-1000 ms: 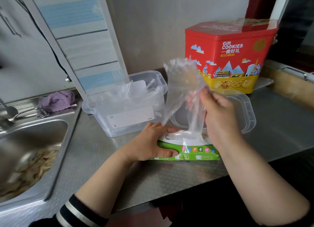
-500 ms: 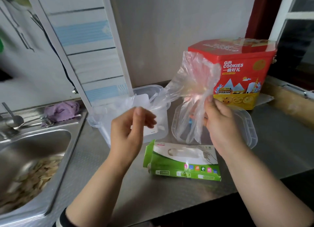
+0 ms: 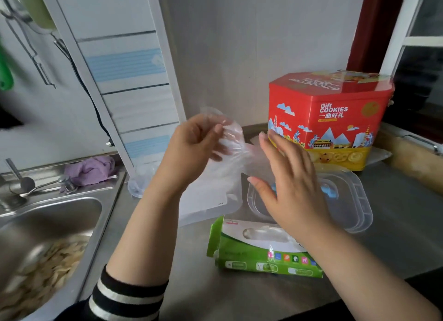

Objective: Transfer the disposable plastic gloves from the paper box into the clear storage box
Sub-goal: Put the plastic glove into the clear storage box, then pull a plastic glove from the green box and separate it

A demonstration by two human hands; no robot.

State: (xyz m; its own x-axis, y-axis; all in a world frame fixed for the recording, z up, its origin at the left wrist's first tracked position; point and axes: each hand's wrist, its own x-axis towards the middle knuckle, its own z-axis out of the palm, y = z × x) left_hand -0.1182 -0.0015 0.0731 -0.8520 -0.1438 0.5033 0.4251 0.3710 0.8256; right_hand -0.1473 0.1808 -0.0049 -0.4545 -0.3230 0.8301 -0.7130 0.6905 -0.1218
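Note:
My left hand (image 3: 191, 148) is raised over the clear storage box (image 3: 215, 200) and pinches a thin clear plastic glove (image 3: 233, 143) between thumb and fingers. The glove drapes rightwards and down towards my right hand (image 3: 287, 184), which is spread flat with straight fingers touching the film's right side. The storage box stands on the counter behind my left forearm, mostly hidden by it, with a white label on its front. The green and white paper glove box (image 3: 259, 251) lies on the counter in front, its oval opening facing up.
The storage box's clear lid (image 3: 350, 200) lies upside down to the right. A red cookie tin (image 3: 330, 119) stands behind it. A steel sink (image 3: 48, 236) with food scraps is at left, with a purple cloth (image 3: 88, 169) on its rim.
My left hand has taken hold of the glove that my right hand held up. My right hand has let go and opened flat. The glove has moved left and lower, over the storage box.

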